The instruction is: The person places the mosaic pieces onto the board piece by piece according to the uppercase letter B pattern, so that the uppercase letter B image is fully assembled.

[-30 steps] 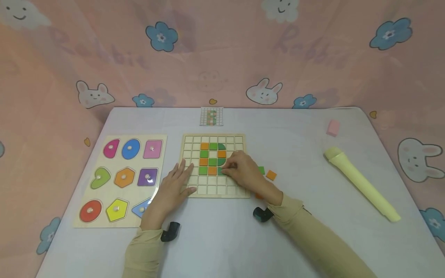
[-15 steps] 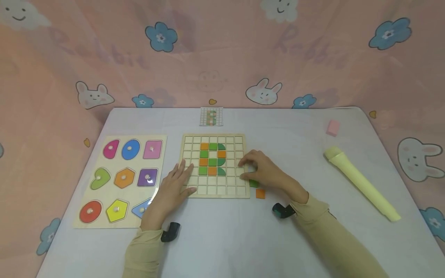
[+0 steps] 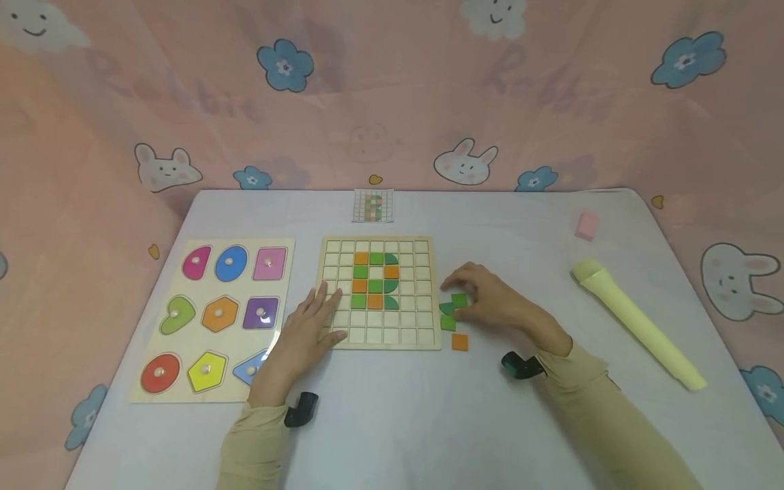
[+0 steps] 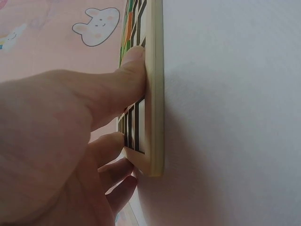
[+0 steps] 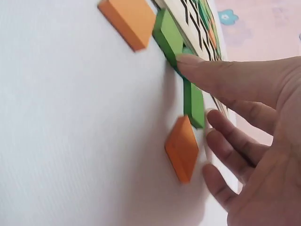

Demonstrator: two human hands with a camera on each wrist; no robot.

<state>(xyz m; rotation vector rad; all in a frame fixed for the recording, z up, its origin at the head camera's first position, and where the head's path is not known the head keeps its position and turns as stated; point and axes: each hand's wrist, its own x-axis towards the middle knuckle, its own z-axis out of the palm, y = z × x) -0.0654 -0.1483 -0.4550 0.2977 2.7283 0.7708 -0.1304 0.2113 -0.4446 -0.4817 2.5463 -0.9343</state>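
Observation:
A wooden grid board lies mid-table, with orange, green and dark green rounded tiles set in several of its squares. My left hand rests on the board's left edge, fingers spread; its thumb lies on the rim in the left wrist view. Over loose tiles right of the board is my right hand, thumb and fingers apart. Below it lie green tiles, a dark green rounded tile and an orange tile. In the right wrist view the thumb is at a green tile, and another orange tile lies near the fingers.
Left of the board lies a shape puzzle with knobbed pieces. A small printed grid card lies behind the board. At the right are a pink block and a long pale yellow stick-like object.
My right hand has left the dark green rounded tile set in the board's lower row and moved right to the loose tiles. The left hand stays in place.

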